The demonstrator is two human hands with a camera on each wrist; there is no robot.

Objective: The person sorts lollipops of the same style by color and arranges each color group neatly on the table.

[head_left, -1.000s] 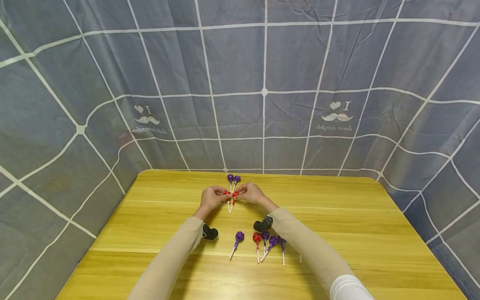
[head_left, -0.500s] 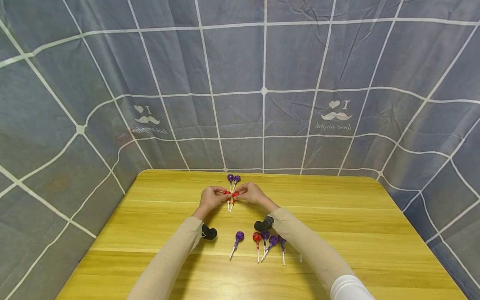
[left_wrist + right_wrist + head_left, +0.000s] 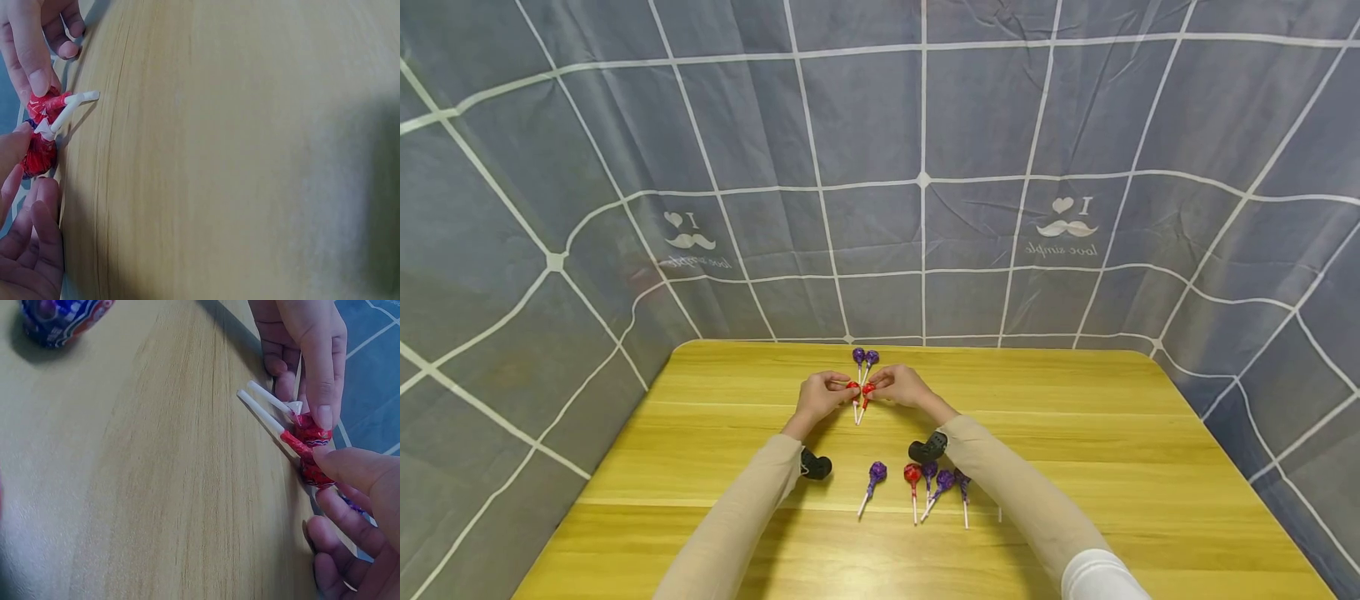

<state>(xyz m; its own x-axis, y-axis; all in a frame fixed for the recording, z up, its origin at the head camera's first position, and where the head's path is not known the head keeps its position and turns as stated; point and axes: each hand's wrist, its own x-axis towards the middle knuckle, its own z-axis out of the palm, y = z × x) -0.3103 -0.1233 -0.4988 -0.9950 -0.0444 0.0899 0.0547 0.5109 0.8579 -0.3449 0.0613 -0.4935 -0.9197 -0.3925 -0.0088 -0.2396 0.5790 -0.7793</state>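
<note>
Two red-wrapped lollipops lie side by side on the table, their white stick ends close together toward me. My left hand (image 3: 820, 397) pinches the head of the left red lollipop (image 3: 39, 157) between thumb and fingers. With thumb and fingertips, my right hand (image 3: 904, 388) pinches the right red lollipop (image 3: 315, 472). Just beyond the red heads lie two purple lollipops; the left purple lollipop (image 3: 858, 355) and the right purple lollipop (image 3: 872, 357) have sticks running back between my hands. Fingers partly cover both red heads.
Nearer me on the wooden table (image 3: 1037, 417) lie a lone purple lollipop (image 3: 877, 472), a red lollipop (image 3: 912, 473) and several purple lollipops, such as one purple lollipop (image 3: 944, 481). My right sleeve (image 3: 1015, 479) partly hides that group. A grey curtain (image 3: 880, 233) stands behind the table.
The head view has shifted very slightly. Both hands keep their hold on the red lollipops, and nothing else has visibly moved.
</note>
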